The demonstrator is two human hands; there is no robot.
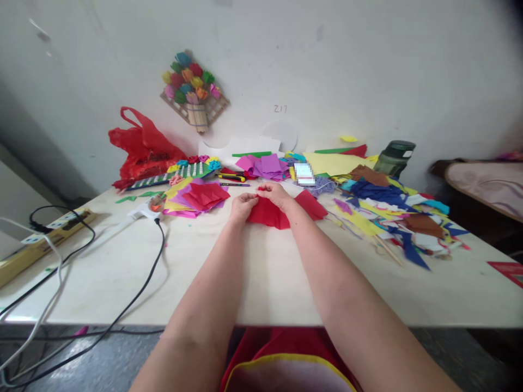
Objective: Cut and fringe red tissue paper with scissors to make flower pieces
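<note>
Both my hands are over the middle of the table, pinching the top edge of a piece of red paper (267, 215). My left hand (243, 207) grips it at the left, fingers pressed together. Close beside it, my right hand (273, 195) holds the same edge from above. The lower part of the paper hangs down toward the table. Another red paper piece (310, 204) lies just right of my right wrist. To the left sits a stack of red, yellow, pink and purple sheets (202, 197). Behind my hands are a yellow-black utility knife (231, 177) and a dark pencil-like stick (233, 184).
A white glue gun (143, 212) with a black cord lies left, near a power strip (61, 226). Coloured scraps (408, 212) pile up at right, before a green bottle (394, 158). A phone (304, 174) and a red bag (143, 144) stand at the back.
</note>
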